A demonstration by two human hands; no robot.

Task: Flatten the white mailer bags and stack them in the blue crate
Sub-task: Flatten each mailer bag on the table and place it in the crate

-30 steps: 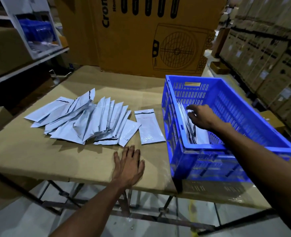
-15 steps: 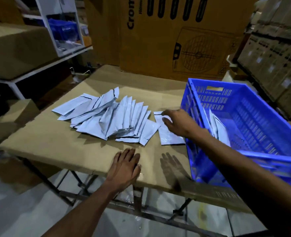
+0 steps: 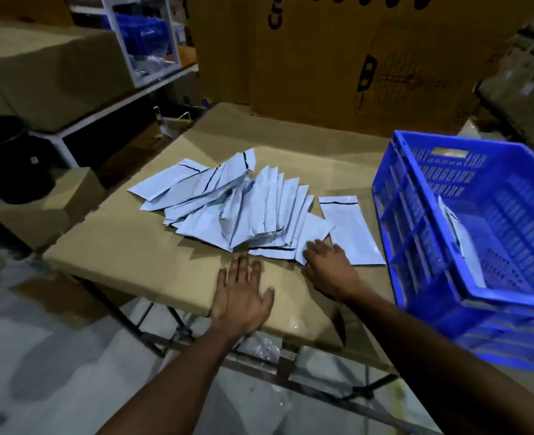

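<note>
A fanned pile of white mailer bags (image 3: 228, 202) with black seal strips lies mid-table. One flat mailer (image 3: 350, 229) lies apart, right of the pile. The blue crate (image 3: 416, 215) stands at the table's right end with a few mailers (image 3: 461, 243) leaning against its near-left wall. My left hand (image 3: 242, 296) rests flat, fingers spread, on the table's front edge below the pile. My right hand (image 3: 330, 268) lies palm down with its fingertips on the near corner of the pile's rightmost mailer (image 3: 314, 233); whether the fingers pinch it is hidden.
The table (image 3: 127, 246) is covered in brown cardboard, on a metal frame. A large printed carton (image 3: 369, 58) stands behind it. White shelving (image 3: 146, 36) and boxes are at the left. Stacked cartons line the far right.
My right hand left the crate, passed over the single mailer and came down on the near edge of the pile. The view swung left. My left hand stayed at the front edge.
</note>
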